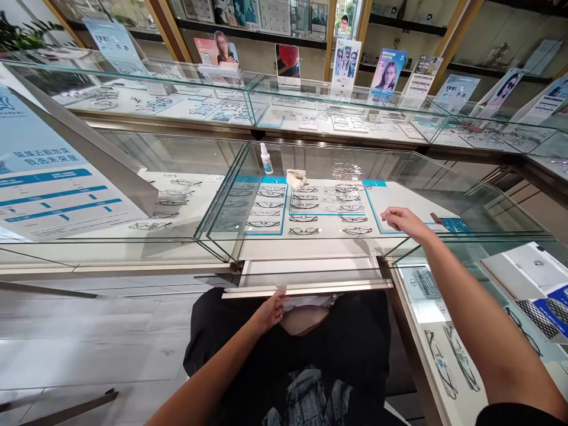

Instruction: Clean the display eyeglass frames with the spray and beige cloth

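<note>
Clock: set on the view, 12 farthest from the body.
Drawer (332, 290): at 6 o'clock, pulled out above the lap from beneath the glass worktop (310, 239).
Left hand (270, 312): at 6, pinching the drawer's front edge, thumb uppermost.
Right hand (402, 220): at 3, over the worktop's right part; fingers loosely bent, partly spread, nothing seen in them. Contact with the glass: cannot tell.
Eyeglasses (304, 231): in rows under the glass, around the centre; some lie within blue-bordered mats.
Bottle and cloth: spray bottle (265, 158) upright near 12; beige cloth (296, 178) crumpled just beside it, toward 1.
Far right: white box (517, 266) between 3 and 4; leaflet (57, 177) opposite, near 9.
Drawer risk: a hard shove inward might trap the left fingers under the worktop's edge; too long a pull might tip the drawer onto the lap.
Glass risk: leaning on the right arm could load the pane's edge; a wide leftward sweep could topple the bottle.
Jolt risk: a jammed runner jerked free might shake the eyeglasses out of line.
</note>
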A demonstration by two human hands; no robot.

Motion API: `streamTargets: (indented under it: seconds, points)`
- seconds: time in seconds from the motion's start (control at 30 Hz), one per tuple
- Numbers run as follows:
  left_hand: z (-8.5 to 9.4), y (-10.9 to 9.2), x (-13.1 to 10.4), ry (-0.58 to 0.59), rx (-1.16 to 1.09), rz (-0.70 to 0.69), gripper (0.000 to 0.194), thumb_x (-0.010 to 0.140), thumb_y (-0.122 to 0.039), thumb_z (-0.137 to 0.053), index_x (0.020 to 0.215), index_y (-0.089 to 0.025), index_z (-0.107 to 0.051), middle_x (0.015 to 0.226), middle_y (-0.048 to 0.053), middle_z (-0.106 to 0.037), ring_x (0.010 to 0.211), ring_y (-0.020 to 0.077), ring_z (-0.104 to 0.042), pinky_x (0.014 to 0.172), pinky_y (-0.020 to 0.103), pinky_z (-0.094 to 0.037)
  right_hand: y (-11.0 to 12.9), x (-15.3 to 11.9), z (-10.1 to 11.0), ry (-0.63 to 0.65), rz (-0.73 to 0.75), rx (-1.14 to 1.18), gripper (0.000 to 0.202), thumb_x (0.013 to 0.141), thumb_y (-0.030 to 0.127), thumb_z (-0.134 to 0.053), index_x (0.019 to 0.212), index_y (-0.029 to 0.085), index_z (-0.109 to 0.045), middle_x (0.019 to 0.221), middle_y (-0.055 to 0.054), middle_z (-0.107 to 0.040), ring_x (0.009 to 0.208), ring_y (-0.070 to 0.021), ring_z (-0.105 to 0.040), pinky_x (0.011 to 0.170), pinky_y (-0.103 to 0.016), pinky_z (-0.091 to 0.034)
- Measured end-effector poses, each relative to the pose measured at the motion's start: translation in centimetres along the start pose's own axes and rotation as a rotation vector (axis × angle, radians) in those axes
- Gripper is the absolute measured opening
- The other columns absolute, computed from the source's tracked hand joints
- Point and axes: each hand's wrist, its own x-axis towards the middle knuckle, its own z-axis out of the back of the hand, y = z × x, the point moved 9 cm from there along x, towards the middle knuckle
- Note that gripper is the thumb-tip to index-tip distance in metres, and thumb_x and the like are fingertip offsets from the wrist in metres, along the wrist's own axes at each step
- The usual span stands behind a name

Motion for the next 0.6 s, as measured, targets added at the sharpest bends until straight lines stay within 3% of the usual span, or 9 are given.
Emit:
streamTargets:
  seconds: [0.07, 0.13, 0.23, 0.27, 0.3, 0.37, 0.43, 0.53, 0.6]
  points:
    - [-0.9, 1.1, -3.4, 0.013, 0.044, 0.065, 0.054, 0.069, -0.055, -0.08, 0.104, -0.018, -0.061, 0.123, 0.01, -0.071, 0.071, 0.0117, -0.055, 0.06, 0.023, -0.04, 0.7, -0.3, 0.3, -0.015, 0.012, -0.032, 0.04, 0.082, 0.059, -0.072, 0.076, 0.021, -0.061, 0.053, 0.007, -0.037, 0.055, -0.011, -0.029, 0.058, -0.03, -0.025]
    - [-3.9, 0.6, -8.7, 0.192, 0.275, 0.041, 0.05, 0.077, -0.053, -0.076, 0.112, -0.021, -0.065, 0.123, 0.008, -0.073, 0.081, 0.0144, -0.061, 0.069, 0.025, -0.045, 1.7, -0.6, 0.7, -0.038, 0.039, -0.075, 0.039, 0.083, 0.059, -0.071, 0.077, 0.021, -0.061, 0.054, 0.007, -0.037, 0.055, -0.0111, -0.03, 0.058, -0.03, -0.026]
    - [-9.6, -5.5, -19.2, 0.567, 0.712, -0.378, 0.037, 0.091, -0.048, -0.068, 0.119, -0.025, -0.069, 0.117, 0.005, -0.075, 0.101, 0.0195, -0.065, 0.091, 0.032, -0.05, 3.9, 0.0, 0.8, -0.033, 0.089, -0.171, 0.041, 0.084, 0.061, -0.069, 0.08, 0.02, -0.064, 0.057, 0.006, -0.041, 0.057, -0.0119, -0.035, 0.058, -0.03, -0.028]
    - [-10.5, -8.4, -22.2, 0.584, 0.847, -0.558, 0.033, 0.094, -0.048, -0.065, 0.12, -0.026, -0.07, 0.116, 0.005, -0.075, 0.105, 0.0204, -0.065, 0.096, 0.034, -0.05, 4.9, 0.6, 0.9, -0.029, 0.108, -0.216, 0.042, 0.085, 0.062, -0.068, 0.08, 0.02, -0.065, 0.059, 0.005, -0.043, 0.058, -0.0123, -0.036, 0.058, -0.03, -0.029]
    - [-10.7, -11.6, -24.3, 0.526, 0.968, -0.718, 0.031, 0.096, -0.047, -0.062, 0.119, -0.028, -0.07, 0.118, 0.005, -0.074, 0.109, 0.0213, -0.066, 0.1, 0.035, -0.05, 6.0, 1.3, 1.0, -0.032, 0.131, -0.267, 0.043, 0.085, 0.063, -0.068, 0.08, 0.02, -0.066, 0.061, 0.004, -0.046, 0.059, -0.0127, -0.038, 0.058, -0.03, -0.03]
    - [-9.6, -18.6, -26.2, 0.222, 1.151, -1.045, 0.034, 0.097, -0.047, -0.06, 0.125, -0.029, -0.067, 0.13, 0.006, -0.071, 0.121, 0.0251, -0.064, 0.107, 0.038, -0.049, 8.5, 3.3, 1.3, -0.053, 0.171, -0.395, 0.042, 0.086, 0.061, -0.067, 0.078, 0.021, -0.066, 0.064, 0.002, -0.051, 0.06, -0.0131, -0.04, 0.057, -0.03, -0.03]
    - [-7.7, -23.6, -25.4, -0.114, 1.347, -1.25, 0.046, 0.095, -0.051, -0.059, 0.135, -0.028, -0.062, 0.14, 0.01, -0.066, 0.13, 0.0305, -0.06, 0.112, 0.046, -0.046, 11.1, 5.8, 1.6, -0.086, 0.199, -0.554, 0.037, 0.087, 0.056, -0.067, 0.074, 0.021, -0.065, 0.064, 0.001, -0.055, 0.06, -0.0135, -0.043, 0.058, -0.03, -0.031]
    - [-4.6, -27.5, -21.3, -0.504, 1.561, -1.318, 0.072, 0.091, -0.059, -0.062, 0.151, -0.022, -0.049, 0.158, 0.018, -0.049, 0.147, 0.0398, -0.044, 0.118, 0.058, -0.038, 14.3, 9.8, 2.2, -0.149, 0.191, -0.812, 0.028, 0.087, 0.045, -0.069, 0.073, 0.021, -0.069, 0.069, -0.003, -0.065, 0.065, -0.0165, -0.051, 0.061, -0.032, -0.035]
    - [-3.4, -28.7, -19.1, -0.596, 1.649, -1.349, 0.077, 0.091, -0.062, -0.06, 0.153, -0.02, -0.047, 0.164, 0.019, -0.041, 0.152, 0.0422, -0.036, 0.118, 0.06, -0.036, 15.5, 12.5, 2.2, -0.179, 0.171, -0.941, 0.02, 0.087, 0.038, -0.068, 0.076, 0.021, -0.073, 0.076, -0.006, -0.071, 0.072, -0.0198, -0.057, 0.066, -0.034, -0.04]
